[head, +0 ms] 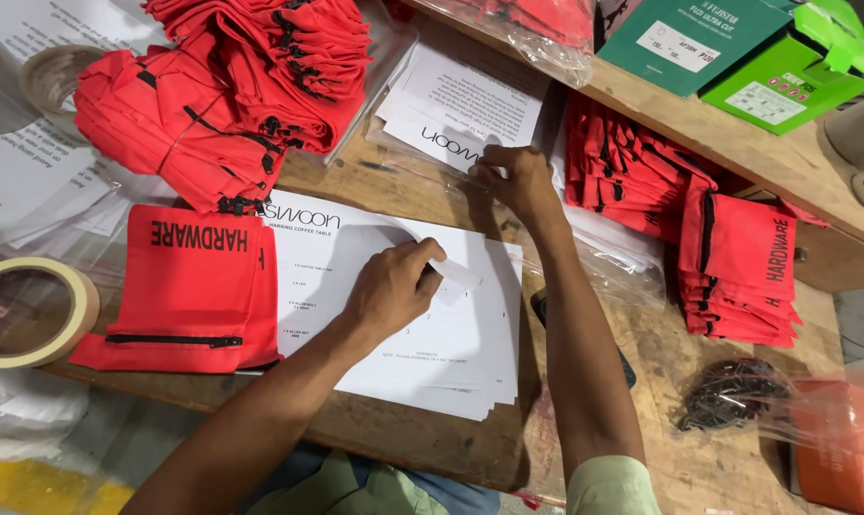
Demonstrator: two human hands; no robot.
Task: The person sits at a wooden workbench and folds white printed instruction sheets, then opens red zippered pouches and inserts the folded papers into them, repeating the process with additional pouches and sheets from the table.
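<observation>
Forearms come in from the bottom edge, both mine. Left hand [389,291] sits on the stack of white printed sheets [403,315] on the tabletop [422,443]; its grip is closed, thumb and fingertips pinched on the near end of a small white strip [454,277], either a label or a folded bit of paper, can't tell which. The strip runs away from that grip to its right and slightly down, long axis roughly along the sheet's long edge, lying flat on the top sheet.

Right hand [513,181] is beyond and to the right of the left grip, well apart from the strip. Fingers are curled down on the edge of a clear plastic bag of more printed sheets [460,110]; I can't tell if it pinches the plastic or just presses on it.

So the left hand is the nearer one, already on the strip; the right is a reach away across the stack's far corner.

Left of the left grip: a flat red zippered pouch [198,291] overlapping the sheet stack, with a roll of tape [31,310] further left. Beyond it sits a pile of folded red pouches [222,95]. Right of the right grip is another pile of red pouches [718,248]. Green boxes [737,48] sit far right on a raised ledge.
</observation>
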